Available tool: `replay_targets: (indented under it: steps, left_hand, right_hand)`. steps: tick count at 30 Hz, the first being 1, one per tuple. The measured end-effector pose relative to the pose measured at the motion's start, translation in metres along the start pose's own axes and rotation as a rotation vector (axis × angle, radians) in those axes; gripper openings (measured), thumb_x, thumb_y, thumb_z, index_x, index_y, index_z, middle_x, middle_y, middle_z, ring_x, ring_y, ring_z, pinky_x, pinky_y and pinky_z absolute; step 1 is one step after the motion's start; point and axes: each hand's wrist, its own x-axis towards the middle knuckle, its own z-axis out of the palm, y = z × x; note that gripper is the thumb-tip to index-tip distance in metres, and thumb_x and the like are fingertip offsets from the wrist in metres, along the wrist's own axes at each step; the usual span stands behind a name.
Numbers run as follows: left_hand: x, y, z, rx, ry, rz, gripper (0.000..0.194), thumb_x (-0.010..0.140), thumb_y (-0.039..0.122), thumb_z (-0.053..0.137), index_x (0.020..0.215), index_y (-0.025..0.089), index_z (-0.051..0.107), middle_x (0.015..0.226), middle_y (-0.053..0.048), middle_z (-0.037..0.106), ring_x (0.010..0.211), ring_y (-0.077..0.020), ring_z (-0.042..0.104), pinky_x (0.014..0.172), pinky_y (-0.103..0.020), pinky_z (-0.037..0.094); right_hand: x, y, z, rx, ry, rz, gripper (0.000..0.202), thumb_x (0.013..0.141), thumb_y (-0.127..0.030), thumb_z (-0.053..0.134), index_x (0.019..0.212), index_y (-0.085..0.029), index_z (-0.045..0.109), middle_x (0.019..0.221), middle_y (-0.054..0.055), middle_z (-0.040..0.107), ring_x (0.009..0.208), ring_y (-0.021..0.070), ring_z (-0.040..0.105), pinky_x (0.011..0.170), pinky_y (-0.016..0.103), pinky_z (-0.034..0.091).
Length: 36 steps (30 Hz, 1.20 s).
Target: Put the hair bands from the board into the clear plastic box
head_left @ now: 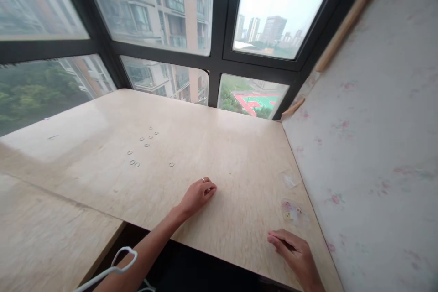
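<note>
No legible text, labels, brands, numbers or signs in view.
</note>
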Motion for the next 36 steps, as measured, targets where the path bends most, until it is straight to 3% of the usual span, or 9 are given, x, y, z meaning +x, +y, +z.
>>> replay_targets:
  steps: [4, 8, 11, 14, 19, 23, 28, 32, 36]
  left_hand:
    - [-0.02, -0.022, -0.019, -0.026, 0.071, -0.015, 0.02, 0.091, 0.023, 0.045, 0.085, 0.018, 0.064, 0.082, -0.004, 0.063, 0.077, -0.016, 0.057, 0.07, -0.028, 0.043]
    - [-0.03, -0.029, -0.026, -0.124, 0.148, -0.039, 0.02, 0.092, 0.025, 0.043, 0.087, 0.017, 0.061, 0.081, -0.004, 0.063, 0.075, -0.0149, 0.056, 0.068, -0.027, 0.041]
    - [-0.032, -0.027, -0.027, -0.186, 0.154, -0.054, 0.021, 0.092, 0.025, 0.043, 0.086, 0.017, 0.061, 0.08, -0.003, 0.063, 0.073, -0.0143, 0.055, 0.066, -0.026, 0.04]
    - [-0.032, -0.026, -0.029, -0.239, 0.157, -0.063, 0.02, 0.091, 0.024, 0.044, 0.085, 0.017, 0.061, 0.079, -0.003, 0.064, 0.07, -0.0137, 0.055, 0.064, -0.025, 0.039]
    - [-0.036, -0.027, -0.029, -0.246, 0.159, -0.074, 0.018, 0.087, 0.019, 0.046, 0.085, 0.016, 0.063, 0.077, -0.003, 0.064, 0.069, -0.0135, 0.055, 0.063, -0.025, 0.038]
    - [-0.04, -0.028, -0.028, -0.219, 0.138, -0.051, 0.016, 0.083, 0.017, 0.048, 0.086, 0.017, 0.065, 0.077, -0.003, 0.064, 0.071, -0.0142, 0.056, 0.065, -0.025, 0.039]
    - [-0.042, -0.029, -0.025, -0.213, 0.154, -0.056, 0.016, 0.082, 0.018, 0.049, 0.086, 0.018, 0.065, 0.076, -0.002, 0.065, 0.069, -0.0135, 0.056, 0.064, -0.024, 0.037]
    - [-0.04, -0.029, -0.024, -0.21, 0.162, -0.061, 0.012, 0.08, 0.019, 0.051, 0.079, 0.018, 0.063, 0.074, -0.001, 0.065, 0.067, -0.013, 0.055, 0.062, -0.024, 0.035]
    - [-0.036, -0.028, -0.026, -0.207, 0.158, -0.07, 0.009, 0.078, 0.018, 0.052, 0.074, 0.018, 0.061, 0.071, 0.0, 0.064, 0.064, -0.0127, 0.054, 0.057, -0.024, 0.03]
  right_hand:
    - [0.031, -0.027, 0.013, -0.049, -0.054, -0.121, 0.022, 0.08, -0.043, 0.066, 0.075, -0.023, 0.075, 0.063, 0.002, 0.067, 0.053, 0.0158, 0.062, 0.052, 0.023, 0.053]
    - [0.085, -0.07, 0.048, 0.006, -0.097, -0.244, 0.022, 0.084, -0.038, 0.063, 0.098, -0.024, 0.073, 0.074, 0.003, 0.071, 0.062, 0.0168, 0.065, 0.063, 0.028, 0.055]
    - [0.132, -0.104, 0.088, 0.097, -0.182, -0.268, 0.022, 0.088, -0.037, 0.058, 0.096, -0.022, 0.071, 0.079, 0.004, 0.072, 0.06, 0.0148, 0.063, 0.067, 0.03, 0.054]
    - [0.18, -0.133, 0.133, 0.189, -0.307, -0.227, 0.025, 0.088, -0.041, 0.057, 0.085, -0.019, 0.068, 0.079, 0.005, 0.07, 0.057, 0.0134, 0.06, 0.058, 0.028, 0.051]
    - [0.251, -0.165, 0.215, 0.254, -0.377, -0.231, 0.03, 0.08, -0.046, 0.063, 0.084, -0.017, 0.062, 0.074, 0.004, 0.069, 0.053, 0.0109, 0.058, 0.048, 0.023, 0.045]
    - [0.293, -0.181, 0.284, 0.107, -0.441, -0.329, 0.028, 0.078, -0.044, 0.063, 0.083, -0.018, 0.054, 0.081, 0.003, 0.067, 0.059, 0.0117, 0.063, 0.047, 0.02, 0.044]
    - [0.326, -0.197, 0.355, -0.165, -0.504, -0.4, 0.018, 0.082, -0.027, 0.059, 0.096, -0.016, 0.058, 0.087, 0.002, 0.067, 0.06, 0.0111, 0.065, 0.056, 0.023, 0.05]
    - [0.346, -0.207, 0.386, -0.48, -0.523, -0.512, 0.021, 0.082, -0.017, 0.056, 0.102, -0.017, 0.063, 0.096, 0.006, 0.068, 0.085, 0.0183, 0.065, 0.077, 0.031, 0.049]
    - [0.359, -0.213, 0.397, -0.769, -0.591, -0.643, 0.021, 0.084, -0.019, 0.054, 0.101, -0.02, 0.067, 0.107, 0.01, 0.064, 0.097, 0.0249, 0.061, 0.078, 0.034, 0.046]
